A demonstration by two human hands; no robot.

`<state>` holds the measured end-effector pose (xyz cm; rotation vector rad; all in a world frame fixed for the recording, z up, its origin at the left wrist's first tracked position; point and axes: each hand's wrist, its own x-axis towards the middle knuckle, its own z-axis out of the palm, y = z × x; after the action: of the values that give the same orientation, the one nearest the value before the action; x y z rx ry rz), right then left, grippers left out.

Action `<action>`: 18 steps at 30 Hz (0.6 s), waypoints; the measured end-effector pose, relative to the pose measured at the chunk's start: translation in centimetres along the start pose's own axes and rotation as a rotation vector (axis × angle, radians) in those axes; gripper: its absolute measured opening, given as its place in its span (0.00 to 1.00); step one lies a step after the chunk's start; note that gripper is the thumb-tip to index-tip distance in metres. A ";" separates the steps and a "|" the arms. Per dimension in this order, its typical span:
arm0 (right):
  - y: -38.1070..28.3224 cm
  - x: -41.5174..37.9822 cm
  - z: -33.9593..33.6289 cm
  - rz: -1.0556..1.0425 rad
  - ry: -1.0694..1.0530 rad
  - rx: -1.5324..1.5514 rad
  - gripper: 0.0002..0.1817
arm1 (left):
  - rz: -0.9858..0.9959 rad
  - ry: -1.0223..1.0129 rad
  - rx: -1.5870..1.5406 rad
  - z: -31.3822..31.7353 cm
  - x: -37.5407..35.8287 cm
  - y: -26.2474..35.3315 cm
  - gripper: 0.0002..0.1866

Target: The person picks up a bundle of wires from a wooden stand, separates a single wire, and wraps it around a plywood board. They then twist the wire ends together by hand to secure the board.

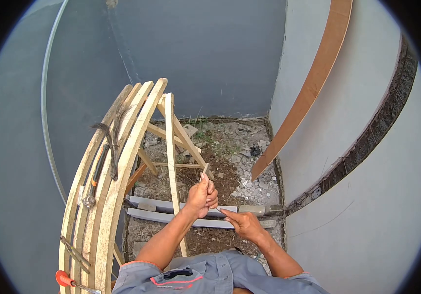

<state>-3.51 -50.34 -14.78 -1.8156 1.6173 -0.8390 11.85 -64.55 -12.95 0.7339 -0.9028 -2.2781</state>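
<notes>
My left hand (202,197) is closed in a fist in front of me, its thumb on top. A short pale stick-like piece (206,168) sticks up from it. Lower and to the right, my right hand (242,223) has its fingers closed in a pinch, pointing at the left fist. Something thin (218,209) shows between the two hands, too small to name. Left of my hands stands a wooden bench of long slats (115,196). On it lie a hammer (95,179), a dark bristly brush (112,142) and an orange-handled tool (68,280).
Two grey beams (159,215) lie across the rubble ground (220,188) beneath my hands. A brown plank (308,93) leans on the right wall. Grey walls (195,54) close in the space. A thin pale pipe (44,93) runs along the left wall.
</notes>
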 end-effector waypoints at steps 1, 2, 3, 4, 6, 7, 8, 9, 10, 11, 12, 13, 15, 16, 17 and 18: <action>0.8 -0.4 1.2 -0.061 0.078 0.003 0.16 | -0.026 0.024 -0.017 -0.5 0.0 -0.2 0.32; 1.4 -0.9 2.4 -0.119 0.152 0.009 0.16 | -0.055 0.052 -0.037 -1.0 -0.1 -0.5 0.32; 1.8 -1.5 3.5 -0.095 0.165 0.080 0.15 | -0.069 0.079 -0.032 -1.0 -0.5 -0.6 0.31; 2.1 -1.8 4.5 -0.111 0.201 0.098 0.15 | -0.084 0.095 -0.039 -1.1 -0.5 -1.3 0.31; 2.7 -1.7 6.2 -0.082 0.287 0.028 0.13 | -0.102 0.248 -0.002 -1.2 0.0 -3.1 0.28; 3.3 -2.2 7.5 0.091 0.275 0.058 0.12 | 0.030 0.407 -0.062 -1.9 1.0 -4.6 0.26; 2.8 -3.0 8.2 0.285 0.231 0.090 0.11 | 0.146 0.590 -0.097 -2.0 1.3 -5.8 0.24; 3.1 -4.1 9.7 0.327 0.188 0.133 0.11 | 0.261 0.665 -0.056 -2.8 0.8 -6.4 0.21; 4.5 -4.5 9.7 0.331 0.198 0.115 0.10 | 0.400 0.681 -0.026 -2.9 2.0 -6.9 0.17; 5.2 -5.7 9.8 0.340 0.193 0.099 0.09 | 0.439 0.691 0.017 -3.7 2.3 -7.7 0.16; 5.8 -6.4 10.5 0.341 0.182 0.104 0.09 | 0.507 0.697 0.067 -5.0 2.5 -7.6 0.14; 6.2 -7.8 10.9 0.369 0.180 0.094 0.09 | 0.544 0.694 0.129 -5.8 2.5 -7.9 0.14; 8.2 -9.7 11.5 0.345 0.214 0.133 0.09 | 0.450 0.665 0.073 -6.7 2.7 -7.5 0.15; 8.1 -10.0 10.9 0.353 0.223 0.124 0.09 | 0.422 0.658 0.053 -6.9 2.6 -7.4 0.15; 7.8 -10.2 9.8 0.425 0.203 0.155 0.09 | 0.407 0.639 0.126 -7.1 2.6 -7.1 0.15; 7.5 -10.4 8.7 0.496 0.188 0.186 0.09 | 0.356 0.567 0.168 -7.7 2.6 -6.8 0.14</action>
<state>-2.48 -40.85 -26.92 -1.1597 1.9219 -0.9055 13.09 -65.39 -23.40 1.1180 -0.8653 -1.5733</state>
